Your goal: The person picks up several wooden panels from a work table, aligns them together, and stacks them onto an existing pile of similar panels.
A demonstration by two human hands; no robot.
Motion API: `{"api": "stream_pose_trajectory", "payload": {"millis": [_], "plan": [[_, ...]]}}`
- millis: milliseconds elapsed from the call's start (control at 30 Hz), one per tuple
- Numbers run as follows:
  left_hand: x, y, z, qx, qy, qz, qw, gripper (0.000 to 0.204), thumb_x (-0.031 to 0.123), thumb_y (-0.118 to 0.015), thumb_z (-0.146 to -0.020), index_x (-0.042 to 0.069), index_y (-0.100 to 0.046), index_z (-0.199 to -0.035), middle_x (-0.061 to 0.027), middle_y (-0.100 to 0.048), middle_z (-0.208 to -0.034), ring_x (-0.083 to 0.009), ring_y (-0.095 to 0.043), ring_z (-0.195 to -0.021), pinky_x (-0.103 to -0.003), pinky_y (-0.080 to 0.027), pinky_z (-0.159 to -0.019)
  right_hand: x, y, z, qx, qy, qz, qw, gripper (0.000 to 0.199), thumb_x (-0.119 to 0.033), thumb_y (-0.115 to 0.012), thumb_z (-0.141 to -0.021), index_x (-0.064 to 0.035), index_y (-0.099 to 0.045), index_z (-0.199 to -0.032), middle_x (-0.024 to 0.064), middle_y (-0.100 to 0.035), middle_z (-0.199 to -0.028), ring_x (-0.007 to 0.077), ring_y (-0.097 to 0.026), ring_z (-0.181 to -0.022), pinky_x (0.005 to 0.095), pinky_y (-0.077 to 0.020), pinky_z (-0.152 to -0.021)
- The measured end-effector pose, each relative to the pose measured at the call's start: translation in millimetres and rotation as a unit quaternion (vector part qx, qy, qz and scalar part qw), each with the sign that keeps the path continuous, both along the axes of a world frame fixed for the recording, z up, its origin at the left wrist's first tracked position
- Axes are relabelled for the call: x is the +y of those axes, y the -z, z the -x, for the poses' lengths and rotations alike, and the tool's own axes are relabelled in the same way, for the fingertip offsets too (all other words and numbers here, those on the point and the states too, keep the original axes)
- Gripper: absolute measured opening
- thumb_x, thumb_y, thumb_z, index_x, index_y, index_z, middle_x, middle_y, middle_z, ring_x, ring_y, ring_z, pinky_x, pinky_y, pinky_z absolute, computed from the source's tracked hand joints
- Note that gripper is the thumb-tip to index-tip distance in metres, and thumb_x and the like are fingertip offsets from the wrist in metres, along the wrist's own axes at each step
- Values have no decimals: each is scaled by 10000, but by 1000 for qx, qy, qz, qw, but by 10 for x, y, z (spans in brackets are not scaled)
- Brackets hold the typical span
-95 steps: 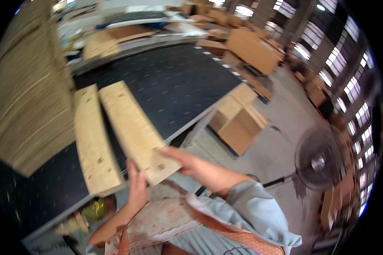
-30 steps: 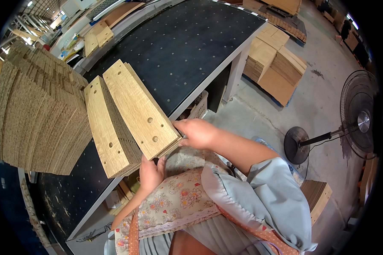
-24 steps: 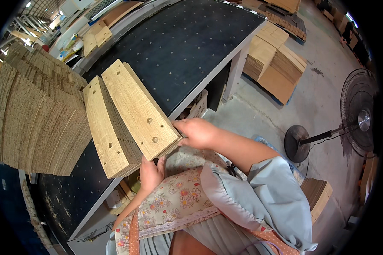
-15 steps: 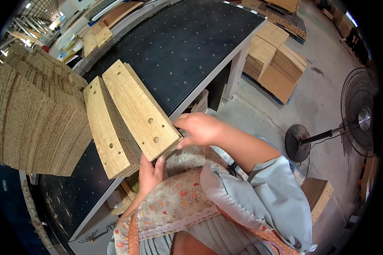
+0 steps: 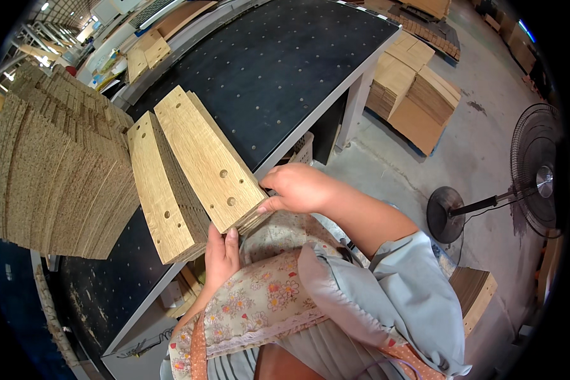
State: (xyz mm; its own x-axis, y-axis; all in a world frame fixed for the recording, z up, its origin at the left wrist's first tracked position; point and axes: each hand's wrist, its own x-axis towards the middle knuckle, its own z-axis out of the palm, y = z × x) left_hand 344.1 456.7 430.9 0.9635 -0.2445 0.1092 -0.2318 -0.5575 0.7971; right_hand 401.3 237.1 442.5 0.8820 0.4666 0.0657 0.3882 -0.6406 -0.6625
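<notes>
1. the right hand (image 5: 297, 189) grips the near end of a stack of wood panels (image 5: 206, 158), fingers curled together over its right corner and thumb pressed to the end edge.
2. the top face of that stack shows light oak grain and several small drilled holes; it tilts up and away from the person, its near end sticking out past the table edge.
3. the left hand (image 5: 220, 256) comes up from below, fingers together, touching the underside of the near ends between this stack and a second stack (image 5: 161, 190).
4. whether the left hand really clamps anything cannot be told; only its back and thumb show.
5. the second stack lies just left of the first, touching it, with the same grain and drilled holes, its near end also over the edge.
6. both stacks rest on a black table (image 5: 285, 69) dotted with small holes.
7. a big pile of chipboard pieces (image 5: 57, 177) stands on the table to the left, just beside the second stack.
8. on the floor to the right sit stacked boards (image 5: 418, 95) and a standing fan (image 5: 538, 180), well apart from the hands.
9. a floral sleeve cover wraps the left forearm; the right sleeve is pale blue.
</notes>
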Motion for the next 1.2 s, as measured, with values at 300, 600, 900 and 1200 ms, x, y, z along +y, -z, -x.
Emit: {"api": "stream_pose_trajectory", "payload": {"millis": [300,600,900,1200], "plan": [[14,53,-15,4,-9,1,1000,341,210,-417,-940,-20,-398,-1190,-209,-558,-1066,-317,-557,-991,-350,-421,-833,7,44,37,-36,4,-16,999,348,-297,-694,-688,17,-603,-805,168,-593,-829,341,-578,-833,409,-456,-747],[46,242,-25,21,-11,9,1000,389,62,-500,-874,-36,-353,-1221,-217,-536,-1098,-307,-542,-1034,-365,-416,-869,81,154,115,-21,26,15,999,452,-223,-722,-677,7,-570,-1036,173,-596,-976,340,-575,-904,387,-465,-781],[70,492,39,139,61,233,961,568,-15,-548,-825,-34,-239,-1301,-158,-357,-1311,-222,-335,-1244,-346,-252,-1040,-129,514,-129,341,37,-446,827,775,-461,-547,-851,73,-265,-1336,186,-362,-1342,258,-366,-1229,378,-323,-982],[594,462,193,303,76,104,944,389,46,-574,-845,-2,-447,-1209,-85,-546,-1094,-121,-498,-968,-265,-398,-846,253,234,-118,431,38,-478,765,616,-425,-550,-836,-26,-395,-1279,116,-499,-1209,225,-495,-1094,373,-425,-874]]}}
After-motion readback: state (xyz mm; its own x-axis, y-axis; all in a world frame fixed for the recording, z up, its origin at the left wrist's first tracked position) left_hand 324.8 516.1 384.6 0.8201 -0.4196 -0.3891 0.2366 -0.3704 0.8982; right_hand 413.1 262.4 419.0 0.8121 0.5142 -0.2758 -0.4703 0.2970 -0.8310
